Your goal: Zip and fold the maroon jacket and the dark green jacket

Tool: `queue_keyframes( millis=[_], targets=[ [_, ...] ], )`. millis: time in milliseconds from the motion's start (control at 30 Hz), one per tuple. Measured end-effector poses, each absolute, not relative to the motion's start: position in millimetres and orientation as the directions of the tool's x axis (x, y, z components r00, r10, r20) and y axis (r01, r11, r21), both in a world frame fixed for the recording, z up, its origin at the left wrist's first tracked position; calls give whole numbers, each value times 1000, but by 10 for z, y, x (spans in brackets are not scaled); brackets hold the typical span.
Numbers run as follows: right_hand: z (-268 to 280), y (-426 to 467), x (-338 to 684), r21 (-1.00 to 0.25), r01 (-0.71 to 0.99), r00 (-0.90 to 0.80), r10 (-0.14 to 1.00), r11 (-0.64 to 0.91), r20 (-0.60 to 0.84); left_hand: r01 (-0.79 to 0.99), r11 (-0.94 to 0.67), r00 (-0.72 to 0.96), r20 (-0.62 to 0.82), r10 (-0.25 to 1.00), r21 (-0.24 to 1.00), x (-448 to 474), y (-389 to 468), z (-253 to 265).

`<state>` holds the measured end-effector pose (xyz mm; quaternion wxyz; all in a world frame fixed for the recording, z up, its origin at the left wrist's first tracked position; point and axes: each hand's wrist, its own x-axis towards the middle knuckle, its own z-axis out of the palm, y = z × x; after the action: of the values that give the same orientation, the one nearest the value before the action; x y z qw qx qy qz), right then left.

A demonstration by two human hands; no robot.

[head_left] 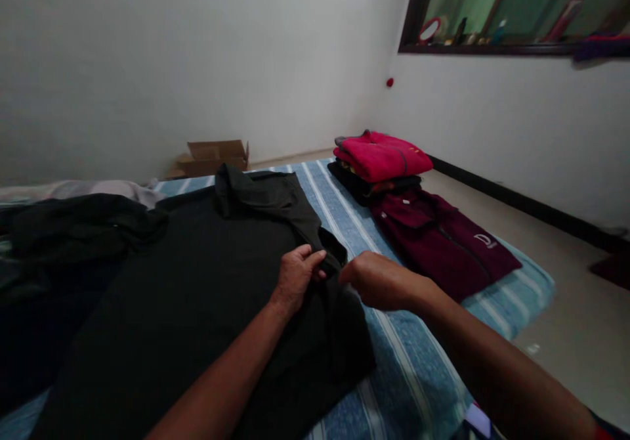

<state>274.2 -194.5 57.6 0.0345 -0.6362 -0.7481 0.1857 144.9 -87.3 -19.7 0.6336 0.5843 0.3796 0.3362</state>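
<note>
Two hands, left hand (295, 274) and right hand (377, 281), on one black shirt (197, 282).

walls: plain white (172, 52) | window: dark frame (418, 6), upper right | floor: pale (566, 308) | cardboard box (214, 156) by wall

A red sweater (381, 154) tops a stack of folded clothes (367, 184) on the striped bed (418, 374), beside a maroon jacket (443, 240). A cardboard box (214, 156) sits by the wall.

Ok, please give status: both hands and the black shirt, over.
Left hand pinching the sleeve edge of the black shirt. Right hand closed at the same edge. Shirt spread flat on striped bed. Folded clothes pile apart, nothing blocking.
</note>
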Motion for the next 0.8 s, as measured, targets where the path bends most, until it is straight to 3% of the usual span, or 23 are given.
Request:
queue_keyframes(
  millis=[100, 267, 367, 433, 533, 600, 667, 800],
  targets=[
    [584, -2292, 2811, -454, 855, -384, 895, 251, -228, 16, 83, 494, -80, 866, 996, 1474, -862, -229],
    [494, -2800, 2852, -582, 798, -445, 803, 155, -396, 13, 83, 458, -80, 885, 996, 1480, -886, -240],
    [333, -3078, 2804, -506, 844, -476, 685, 178, -552, 6, 94, 463, -86, 882, 996, 1471, -894, -255],
    [167, -3256, 2751, -422, 888, -426, 667, 181, -612, 0, 101, 469, -89, 879, 995, 1465, -891, -273],
    [-204, -3510, 2641, -233, 951, -309, 664, 203, -681, -3, 107, 468, -93, 879, 994, 1460, -882, -301],
    [-538, -3661, 2564, -44, 966, -212, 687, 254, -695, -2, 110, 469, -97, 878, 994, 1458, -878, -316],
    [-893, -3778, 2508, -15, 960, -210, 679, 281, -704, 0, 114, 469, -100, 877, 993, 1457, -876, -325],
    [-1306, -3830, 2490, -29, 987, -136, 713, 161, -688, 11, 108, 473, -100, 876, 994, 1450, -880, -333]
  ],
)
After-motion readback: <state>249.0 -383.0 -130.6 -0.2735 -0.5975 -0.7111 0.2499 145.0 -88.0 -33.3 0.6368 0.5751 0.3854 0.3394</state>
